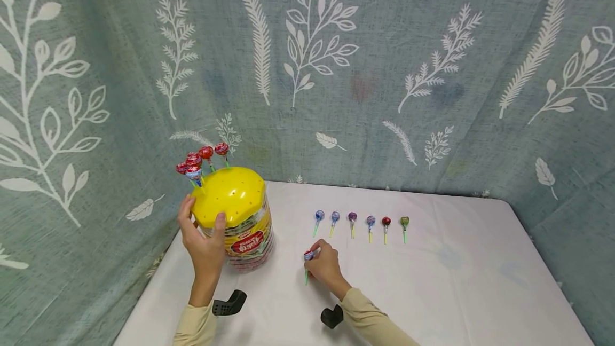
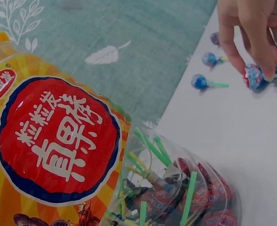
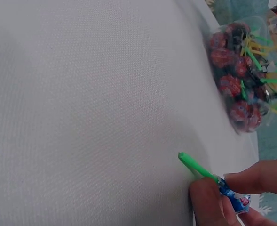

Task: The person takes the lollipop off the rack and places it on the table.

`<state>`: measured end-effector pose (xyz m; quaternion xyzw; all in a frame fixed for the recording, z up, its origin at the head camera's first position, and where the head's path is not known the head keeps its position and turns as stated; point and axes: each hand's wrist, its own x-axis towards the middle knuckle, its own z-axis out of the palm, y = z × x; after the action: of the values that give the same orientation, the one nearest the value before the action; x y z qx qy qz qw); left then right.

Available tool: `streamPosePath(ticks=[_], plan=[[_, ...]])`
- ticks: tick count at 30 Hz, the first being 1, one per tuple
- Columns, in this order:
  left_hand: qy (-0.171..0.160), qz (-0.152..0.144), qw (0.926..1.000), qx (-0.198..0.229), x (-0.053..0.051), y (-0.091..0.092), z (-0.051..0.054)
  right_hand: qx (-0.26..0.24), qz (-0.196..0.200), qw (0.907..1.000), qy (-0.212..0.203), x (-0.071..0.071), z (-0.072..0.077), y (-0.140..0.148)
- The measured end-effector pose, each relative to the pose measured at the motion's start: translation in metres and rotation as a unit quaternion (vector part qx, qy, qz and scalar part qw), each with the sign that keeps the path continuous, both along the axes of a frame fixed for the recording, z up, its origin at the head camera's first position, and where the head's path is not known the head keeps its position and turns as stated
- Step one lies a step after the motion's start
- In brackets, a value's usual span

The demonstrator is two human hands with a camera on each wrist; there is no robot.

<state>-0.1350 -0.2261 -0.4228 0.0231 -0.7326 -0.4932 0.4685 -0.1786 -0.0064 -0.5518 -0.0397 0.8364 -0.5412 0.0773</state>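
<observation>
A clear plastic jar (image 1: 249, 247) with a yellow lid (image 1: 233, 194) stands tilted at the left of the table. My left hand (image 1: 205, 252) grips it near the lid, thumb in front and fingers around the left side. Several wrapped lollipops (image 1: 194, 160) stick up from the lid's far left edge. The left wrist view shows the jar's red-and-yellow label (image 2: 58, 136) and lollipops inside; the left hand is out of that view. Right of the jar, my right hand (image 1: 328, 267) pinches a lollipop (image 3: 230, 192) with a blue, white and red wrapper and a green stick, low over the cloth.
Several lollipops lie in a row across the table's middle, from a blue one (image 1: 319, 215) to a green one (image 1: 404, 222). A white cloth (image 1: 461, 282) covers the table. Behind it hangs a leaf-patterned curtain (image 1: 346, 138). Black wrist devices (image 1: 229, 303) sit by both wrists.
</observation>
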Motion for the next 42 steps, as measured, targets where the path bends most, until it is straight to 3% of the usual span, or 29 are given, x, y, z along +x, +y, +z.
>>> streamPosePath(ticks=[8, 13, 23, 29, 34, 36, 42], plan=[[-0.004, 0.0, 1.0, -0.001, 0.0, -0.001, 0.001, 0.019, 0.012, 0.9997, -0.009, -0.003, 0.003, 0.002], [-0.003, 0.002, 1.0, 0.001, 0.0, -0.001, 0.0, 0.029, 0.028, 0.9992, 0.005, -0.007, 0.015, 0.004], [-0.001, 0.003, 1.0, 0.002, -0.001, -0.004, -0.005, -0.048, 0.045, 0.9972, 0.036, -0.028, 0.057, 0.004], [0.005, 0.0, 1.0, 0.002, 0.0, -0.003, -0.004, -0.114, 0.059, 0.9903, 0.052, -0.04, 0.083, 0.003], [0.003, 0.001, 1.0, 0.001, 0.001, -0.001, -0.003, -0.123, 0.085, 0.9865, 0.068, -0.037, 0.126, 0.004], [0.004, -0.001, 1.0, 0.001, 0.001, -0.001, -0.002, -0.125, 0.097, 0.9848, 0.072, -0.04, 0.136, 0.003], [0.007, -0.002, 1.0, 0.0, 0.0, 0.0, -0.001, -0.124, 0.123, 0.9785, 0.11, -0.059, 0.142, -0.002]])
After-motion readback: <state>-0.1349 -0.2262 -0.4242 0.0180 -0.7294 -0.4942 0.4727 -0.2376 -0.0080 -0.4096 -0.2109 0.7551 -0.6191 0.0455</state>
